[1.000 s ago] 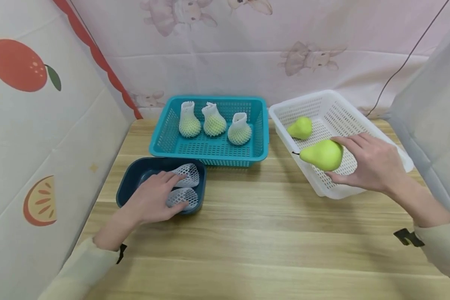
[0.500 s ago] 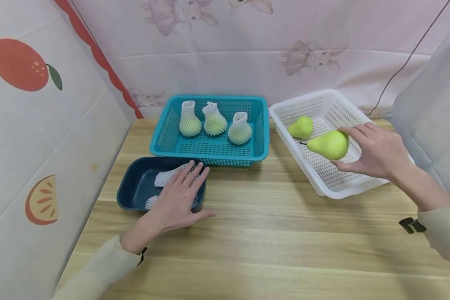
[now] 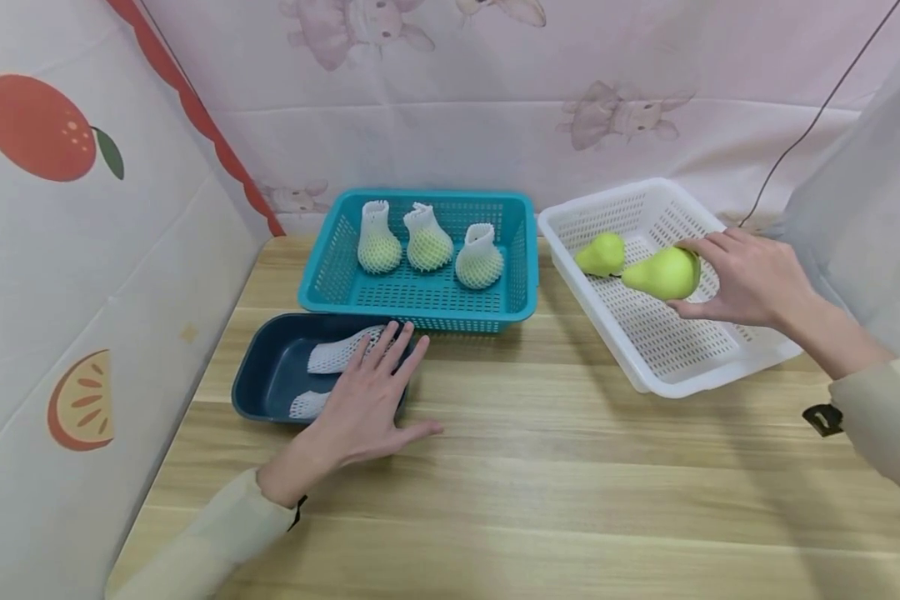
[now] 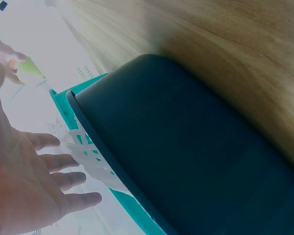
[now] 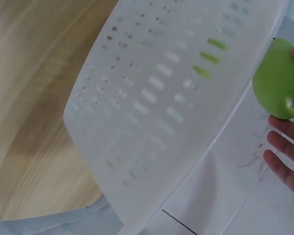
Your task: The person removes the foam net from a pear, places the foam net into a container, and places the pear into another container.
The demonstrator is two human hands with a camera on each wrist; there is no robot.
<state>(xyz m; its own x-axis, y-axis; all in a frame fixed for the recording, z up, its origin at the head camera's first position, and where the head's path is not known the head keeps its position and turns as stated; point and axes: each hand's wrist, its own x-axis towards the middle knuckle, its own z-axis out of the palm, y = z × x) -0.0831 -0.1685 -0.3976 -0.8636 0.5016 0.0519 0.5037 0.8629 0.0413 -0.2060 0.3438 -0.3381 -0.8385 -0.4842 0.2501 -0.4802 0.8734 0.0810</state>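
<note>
My right hand [image 3: 753,279] pinches a green pear [image 3: 663,273] between thumb and fingers over the white basket [image 3: 675,387]; the right wrist view shows the same pear [image 5: 279,81] above the rim. A second pear [image 3: 602,254] lies in that basket. With fingers spread, my left hand [image 3: 363,408] is over the right end of the dark blue bin [image 3: 270,392]. White foam nets [image 3: 333,356] lie in the bin, partly hidden by the hand. In the left wrist view the left hand [image 4: 34,181] has straight fingers beside the bin's rim and holds nothing.
Behind the bin stands a teal basket [image 3: 420,312] with three pears in foam nets [image 3: 430,242]. A printed cloth [image 3: 495,150] hangs behind the wooden table [image 3: 540,483], and a thin cable runs down it at the right.
My left hand has moved right across the bin and its fingers have spread. Held in my right hand, the pear has moved up and slightly right, further over the white basket.
</note>
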